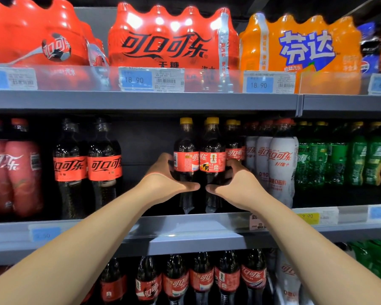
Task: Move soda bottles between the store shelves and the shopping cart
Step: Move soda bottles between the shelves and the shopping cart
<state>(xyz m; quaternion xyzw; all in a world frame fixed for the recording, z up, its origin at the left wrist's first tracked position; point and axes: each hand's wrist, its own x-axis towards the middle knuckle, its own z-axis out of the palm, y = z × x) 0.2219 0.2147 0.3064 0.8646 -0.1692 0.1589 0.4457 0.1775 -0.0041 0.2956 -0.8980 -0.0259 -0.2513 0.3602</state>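
Two yellow-capped cola bottles with red labels stand side by side at the middle shelf's [185, 225] front. My left hand [165, 179] grips the left bottle [186, 160] around its lower body, thumb across the front. My right hand [235, 183] grips the right bottle [212, 160] the same way. Both bottle bases sit just behind the shelf's clear lip. More yellow-capped cola bottles [233, 148] stand right behind them. No shopping cart is in view.
An empty dark gap lies left of the held bottles, then black-capped cola bottles [87, 168]. White cola bottles [279, 164] and green soda bottles [339, 159] stand to the right. Shrink-wrapped red packs [172, 38] and an orange pack [299, 45] fill the top shelf.
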